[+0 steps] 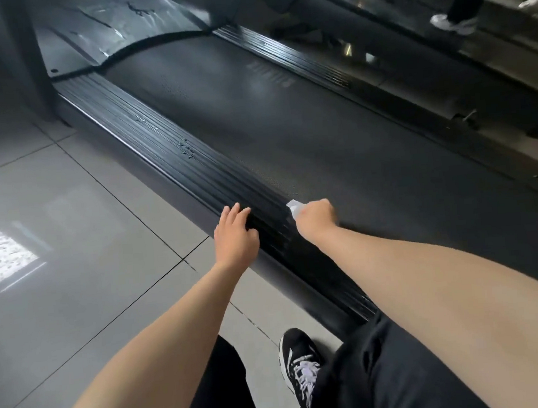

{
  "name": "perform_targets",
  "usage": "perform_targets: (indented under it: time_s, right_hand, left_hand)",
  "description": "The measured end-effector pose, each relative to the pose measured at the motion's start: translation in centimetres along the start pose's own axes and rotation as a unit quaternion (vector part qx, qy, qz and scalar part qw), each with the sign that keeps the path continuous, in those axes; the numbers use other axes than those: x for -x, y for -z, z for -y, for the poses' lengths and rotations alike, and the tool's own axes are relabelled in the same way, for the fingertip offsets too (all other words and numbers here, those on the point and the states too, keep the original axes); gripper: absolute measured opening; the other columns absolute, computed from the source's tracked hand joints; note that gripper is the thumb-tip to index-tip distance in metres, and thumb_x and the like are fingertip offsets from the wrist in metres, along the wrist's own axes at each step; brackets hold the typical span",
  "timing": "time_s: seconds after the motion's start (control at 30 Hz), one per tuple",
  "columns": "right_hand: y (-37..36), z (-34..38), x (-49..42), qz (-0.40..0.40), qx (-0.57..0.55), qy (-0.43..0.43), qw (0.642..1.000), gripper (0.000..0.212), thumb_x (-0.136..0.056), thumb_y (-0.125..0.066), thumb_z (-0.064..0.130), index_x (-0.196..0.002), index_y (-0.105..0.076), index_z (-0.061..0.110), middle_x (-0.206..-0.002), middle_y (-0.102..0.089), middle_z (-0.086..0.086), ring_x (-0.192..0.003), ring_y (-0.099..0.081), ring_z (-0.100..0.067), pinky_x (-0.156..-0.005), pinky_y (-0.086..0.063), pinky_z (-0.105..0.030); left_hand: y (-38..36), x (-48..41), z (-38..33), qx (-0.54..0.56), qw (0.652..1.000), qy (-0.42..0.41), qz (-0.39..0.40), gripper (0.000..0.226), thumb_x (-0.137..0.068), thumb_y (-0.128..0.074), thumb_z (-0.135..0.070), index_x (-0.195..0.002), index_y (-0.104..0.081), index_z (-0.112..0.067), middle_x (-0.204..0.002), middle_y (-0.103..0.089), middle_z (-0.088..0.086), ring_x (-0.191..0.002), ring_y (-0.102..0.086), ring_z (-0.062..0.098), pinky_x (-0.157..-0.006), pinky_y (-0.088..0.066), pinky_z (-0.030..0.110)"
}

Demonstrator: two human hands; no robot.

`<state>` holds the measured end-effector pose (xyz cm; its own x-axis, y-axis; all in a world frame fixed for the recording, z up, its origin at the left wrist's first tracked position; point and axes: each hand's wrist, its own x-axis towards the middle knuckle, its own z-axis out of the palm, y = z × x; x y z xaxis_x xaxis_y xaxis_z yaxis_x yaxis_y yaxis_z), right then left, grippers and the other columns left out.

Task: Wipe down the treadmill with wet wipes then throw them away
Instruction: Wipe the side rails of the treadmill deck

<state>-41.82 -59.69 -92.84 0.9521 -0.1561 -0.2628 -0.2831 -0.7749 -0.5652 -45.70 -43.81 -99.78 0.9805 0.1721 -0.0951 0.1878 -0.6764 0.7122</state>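
- Shoe (pixel 303 366): black with white laces, planted on the floor (pixel 83 285) just beside the near edge of the treadmill (pixel 372 178). Black trouser legs show on both sides of it.
- Floor: grey glossy tiles with dark joints. A bright square reflection lies at the left edge of the view.
- Left hand (pixel 234 236): fingers extended and slightly spread, holding nothing. The fingertips rest on the outer part of the near side rail (pixel 164 138).
- Right hand (pixel 316 216): fingers curled into a fist round the wet wipe (pixel 293 208). The two hands are near each other and do not touch.
- Wet wipe: white and bunched, with only a corner protruding from the thumb side of the fist. It sits at the inner edge of the near side rail, where the rail meets the belt (pixel 286 121). The hand is slightly blurred, so contact between wipe and surface cannot be confirmed.
- Near side rail: black, with lengthwise ribs, running the full length of the deck.
- Belt: dark, matte, with a faint pale marking toward its far edge.
- Far side rail (pixel 284 56): black and ribbed, along the opposite edge of the belt.
- Motor cover (pixel 122 24): glossy, curved, streaked, at the head end of the belt.
- Second treadmill (pixel 444 68): beyond the far side rail. Another person's legs in dark trousers and a white shoe (pixel 453 23) stand on it.
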Motion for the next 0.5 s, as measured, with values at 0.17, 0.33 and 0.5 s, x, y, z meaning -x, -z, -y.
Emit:
perform_targets:
  time_s: [0.17,0.33,0.5]
  right_hand:
    - [-4.6,-0.3,-0.2,0.013,-0.032,0.082,0.996,0.064,-0.084,-0.035,-0.005,-0.132,-0.056,0.03,-0.143,-0.043,0.011,-0.126,-0.046,-0.023,-0.094,-0.032,-0.021]
    - [-5.9,1.3,-1.4,0.11,0.052,0.24,0.963,0.048,-0.101,-0.032,0.001,-0.138,-0.056,0.02,-0.155,-0.04,-0.003,-0.142,-0.033,-0.027,-0.112,-0.03,-0.034]
    - [-6.0,-0.9,-1.8,0.021,0.144,0.159,0.977,0.034,-0.103,-0.035,0.012,-0.134,-0.049,0.016,-0.148,-0.039,-0.003,-0.135,-0.033,-0.034,-0.112,-0.03,-0.043]
  left_hand:
    - [-1.2,0.4,0.9,-0.041,0.999,-0.004,-0.021,0.069,-0.099,-0.036,-0.022,-0.163,-0.011,-0.017,-0.17,-0.004,-0.004,-0.155,0.003,0.012,-0.126,0.002,0.039]
    - [-1.3,0.1,1.6,-0.081,0.996,-0.018,0.008,0.074,-0.092,-0.018,-0.037,-0.163,-0.002,-0.023,-0.17,0.006,-0.007,-0.154,0.011,0.008,-0.125,0.006,0.04]
    - [-1.3,0.3,1.4,-0.088,0.996,-0.002,0.012,0.075,-0.091,-0.012,-0.041,-0.163,0.001,-0.024,-0.169,0.012,-0.01,-0.153,0.015,0.007,-0.126,-0.004,0.045]
